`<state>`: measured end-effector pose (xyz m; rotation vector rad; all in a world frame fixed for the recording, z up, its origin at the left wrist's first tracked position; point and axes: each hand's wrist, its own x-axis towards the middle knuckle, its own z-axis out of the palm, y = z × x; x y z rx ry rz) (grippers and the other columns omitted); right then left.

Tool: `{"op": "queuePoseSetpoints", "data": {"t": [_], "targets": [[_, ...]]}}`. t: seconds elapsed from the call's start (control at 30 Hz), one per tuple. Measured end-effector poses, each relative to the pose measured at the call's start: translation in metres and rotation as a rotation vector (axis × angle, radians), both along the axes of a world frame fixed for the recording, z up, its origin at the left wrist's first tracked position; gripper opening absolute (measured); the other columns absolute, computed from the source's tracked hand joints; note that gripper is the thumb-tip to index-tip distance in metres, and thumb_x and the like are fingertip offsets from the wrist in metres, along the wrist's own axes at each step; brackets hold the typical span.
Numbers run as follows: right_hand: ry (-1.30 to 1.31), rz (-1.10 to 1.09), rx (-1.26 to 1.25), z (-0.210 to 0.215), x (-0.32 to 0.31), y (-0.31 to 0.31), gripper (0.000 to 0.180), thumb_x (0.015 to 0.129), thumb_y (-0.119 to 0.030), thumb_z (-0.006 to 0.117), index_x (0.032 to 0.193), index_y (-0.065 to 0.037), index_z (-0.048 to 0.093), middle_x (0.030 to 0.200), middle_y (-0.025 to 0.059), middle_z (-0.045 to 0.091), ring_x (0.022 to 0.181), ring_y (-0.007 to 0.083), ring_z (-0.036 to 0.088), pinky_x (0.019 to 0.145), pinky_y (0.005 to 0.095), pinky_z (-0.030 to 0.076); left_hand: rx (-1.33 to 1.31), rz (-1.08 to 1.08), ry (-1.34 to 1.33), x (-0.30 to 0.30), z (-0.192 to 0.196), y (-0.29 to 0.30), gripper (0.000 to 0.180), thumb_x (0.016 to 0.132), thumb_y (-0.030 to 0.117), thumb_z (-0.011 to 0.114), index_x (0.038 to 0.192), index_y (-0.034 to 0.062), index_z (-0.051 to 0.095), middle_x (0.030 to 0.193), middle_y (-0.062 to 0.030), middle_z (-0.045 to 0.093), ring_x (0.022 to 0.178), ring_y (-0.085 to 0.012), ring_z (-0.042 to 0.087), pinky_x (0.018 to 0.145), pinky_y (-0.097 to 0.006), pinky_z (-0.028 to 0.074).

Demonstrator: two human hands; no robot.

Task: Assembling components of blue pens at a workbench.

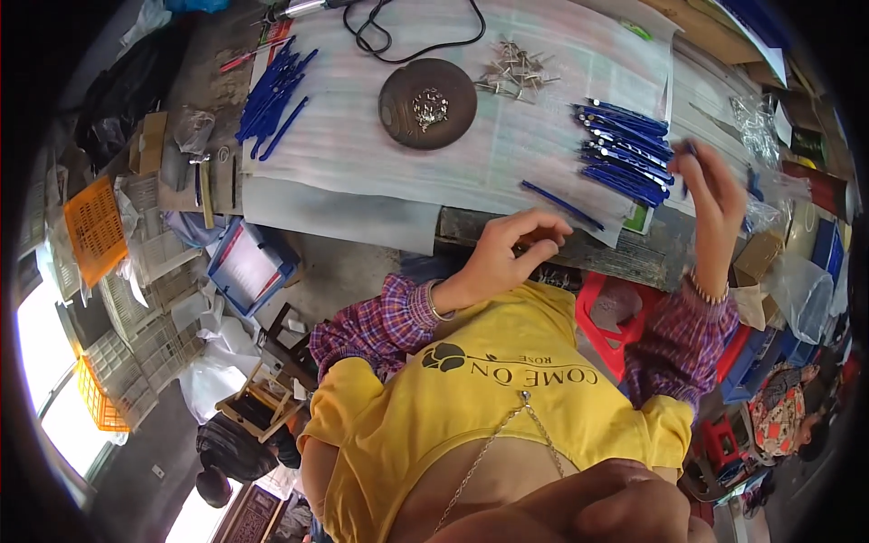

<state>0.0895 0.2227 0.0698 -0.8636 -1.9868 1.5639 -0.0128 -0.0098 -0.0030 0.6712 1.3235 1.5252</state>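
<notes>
Pinching a blue pen in our right hand beside the pen pile (lying crosswise), our left hand curls loosely, holding nothing.

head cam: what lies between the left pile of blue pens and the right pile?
In the head view, between the left pen pile and the right pen pile lies a round brown dish holding small metal parts, on the paper-covered table.
</notes>
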Motion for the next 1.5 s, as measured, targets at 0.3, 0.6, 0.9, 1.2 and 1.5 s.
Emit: {"op": "queuePoseSetpoints", "data": {"t": [0.3, 0.6, 0.9, 1.2, 1.5], "targets": [[-0.184, 0.242, 0.733, -0.067, -0.051, 0.039, 0.015, 0.077, -0.005, 0.065, 0.090, 0.003, 0.064, 0.081, 0.0130, 0.062, 0.067, 0.0257, 0.060, 0.060, 0.0290, 0.045, 0.097, 0.014, 0.934, -0.025, 0.007, 0.024, 0.024, 0.069, -0.005, 0.062, 0.092, 0.0032, 0.062, 0.088, -0.0097, 0.057, 0.079, -0.0276, 0.054, 0.069, -0.033, 0.045], [-0.184, 0.229, 0.808, -0.072, -0.050, 0.022, 0.015, 0.073, -0.010, 0.069, 0.086, -0.004, 0.067, 0.083, 0.0078, 0.063, 0.075, 0.0282, 0.059, 0.066, 0.0346, 0.047, -0.072, -0.075, 1.196, -0.029, -0.004, 0.037, 0.027, 0.066, -0.001, 0.066, 0.093, 0.0043, 0.062, 0.094, -0.0092, 0.053, 0.090, -0.0272, 0.051, 0.075, -0.036, 0.044], [-0.140, 0.264, 0.733, -0.051, -0.029, 0.013, 0.021, 0.074, -0.008, 0.067, 0.095, -0.004, 0.064, 0.092, 0.0107, 0.062, 0.082, 0.0294, 0.060, 0.070, 0.0349, 0.048, -0.085, -0.132, 1.258, -0.030, 0.002, 0.049, 0.021, 0.066, 0.002, 0.066, 0.085, 0.0031, 0.059, 0.085, -0.0086, 0.051, 0.083, -0.0274, 0.049, 0.070, -0.036, 0.042], [-0.131, 0.469, 0.178, -0.016, 0.006, -0.045, 0.028, 0.076, -0.003, 0.064, 0.104, 0.002, 0.060, 0.094, 0.0174, 0.063, 0.083, 0.0296, 0.062, 0.071, 0.0319, 0.049, 0.120, 0.009, 1.124, -0.030, 0.032, 0.065, 0.022, 0.063, -0.002, 0.065, 0.084, 0.0024, 0.057, 0.081, -0.0095, 0.054, 0.076, -0.0293, 0.050, 0.066, -0.038, 0.042], [-0.208, 0.258, 0.141, -0.013, 0.043, 0.022, 0.023, 0.082, 0.000, 0.054, 0.104, 0.001, 0.059, 0.087, 0.0075, 0.065, 0.074, 0.0109, 0.059, 0.065, 0.0236, 0.046, 0.186, 0.163, 1.002, -0.031, 0.039, 0.067, 0.037, 0.066, 0.000, 0.067, 0.101, 0.0035, 0.059, 0.091, -0.0104, 0.057, 0.082, -0.0296, 0.054, 0.070, -0.036, 0.045]]}}
